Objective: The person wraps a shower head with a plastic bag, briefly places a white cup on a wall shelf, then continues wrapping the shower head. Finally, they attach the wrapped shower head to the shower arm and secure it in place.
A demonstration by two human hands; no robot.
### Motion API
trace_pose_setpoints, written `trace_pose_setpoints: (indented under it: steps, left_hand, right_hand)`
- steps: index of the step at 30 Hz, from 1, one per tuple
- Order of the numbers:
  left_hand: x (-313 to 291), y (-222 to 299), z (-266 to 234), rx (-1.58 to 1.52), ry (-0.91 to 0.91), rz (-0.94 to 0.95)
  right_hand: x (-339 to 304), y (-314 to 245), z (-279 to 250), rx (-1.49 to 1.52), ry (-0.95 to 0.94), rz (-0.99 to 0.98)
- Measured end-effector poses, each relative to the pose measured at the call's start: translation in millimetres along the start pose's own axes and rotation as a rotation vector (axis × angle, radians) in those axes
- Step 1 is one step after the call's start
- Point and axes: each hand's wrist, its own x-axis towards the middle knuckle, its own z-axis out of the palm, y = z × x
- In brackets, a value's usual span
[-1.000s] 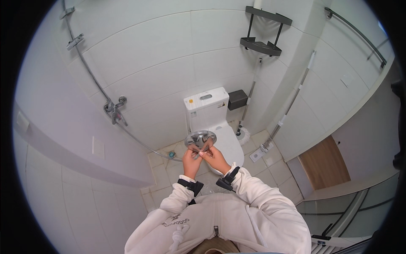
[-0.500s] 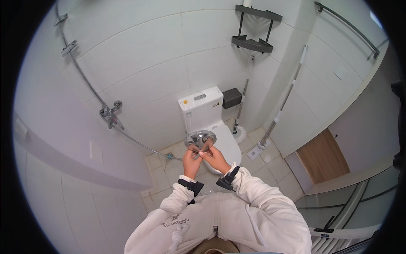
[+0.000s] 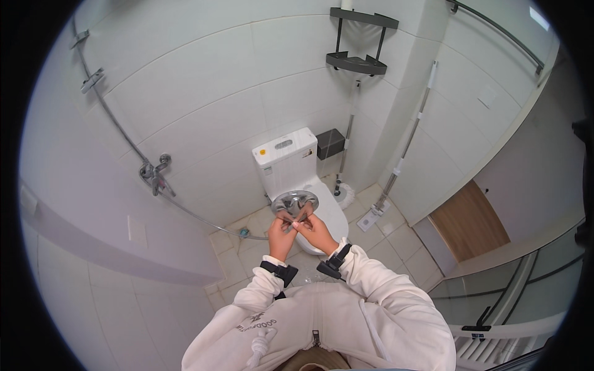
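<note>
Between both hands I hold a round chrome shower head [image 3: 295,200], its shiny back reflecting my fingers. My left hand [image 3: 281,238] is closed at its near left edge. My right hand [image 3: 315,231] is closed at the near right edge, with the fingertips of the two hands meeting. A metal hose [image 3: 207,223] runs from the wall mixer tap [image 3: 156,175] and disappears behind my left hand. The shower head hangs over the white toilet [image 3: 331,216], hiding part of its closed lid and the front of its tank. What lies beneath the hands is partly hidden.
A toilet brush [image 3: 345,195] stands right of the toilet, below a dark box [image 3: 330,143]. A long-handled mop [image 3: 399,161] leans on the right wall. A dark corner shelf [image 3: 357,63] hangs at the back. A shower rail [image 3: 111,111] runs up the left wall.
My view has shifted slightly to the right, so the walls, toilet and mop appear further left. Both hands stay closed on the shower head, almost unmoved in the picture.
</note>
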Motion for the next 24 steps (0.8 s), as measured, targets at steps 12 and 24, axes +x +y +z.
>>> trace_pose_setpoints:
  steps: [12,24]
  left_hand:
    - [-3.7,7.2,13.8,-0.055,-0.052,0.014]
    - [-7.9,1.7,18.0,-0.013,-0.066,0.0]
  right_hand:
    - [-13.6,-9.9,-8.1,-0.011,0.048,-0.019]
    - [-21.2,0.4,-10.9,0.022,0.098,-0.047]
